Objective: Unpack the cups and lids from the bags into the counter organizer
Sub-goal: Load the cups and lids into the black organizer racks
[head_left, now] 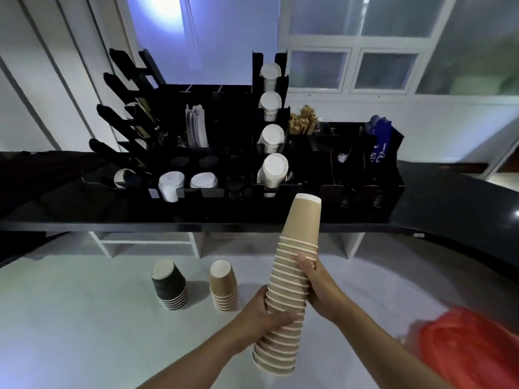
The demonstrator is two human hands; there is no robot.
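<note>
While both hands clasp the tan stack, the step in hand looks like carrying nested cups from the bag to the organizer. The left hand wraps the stack low down, fingers curled across its front, with only a few rims showing below that grip. The right hand holds it higher on the other side, thumb pressed on the rims and fingers curled behind. Above the right hand's grip the stack tapers to its closed end, which tilts away from the person toward the organizer's front edge, not yet touching it.

Left of the left hand, well apart, a black stack and a ribbed stack stand upside down on the white surface. Right of and below the right forearm lies a red bag.

Beyond the grip, white cups fill one column of the organizer. The next move likely calls for choosing a free slot, which cannot be told for certain here, and turning the stack to feed it in straight, keeping both hands firm so that the nested cups do not slide apart.
</note>
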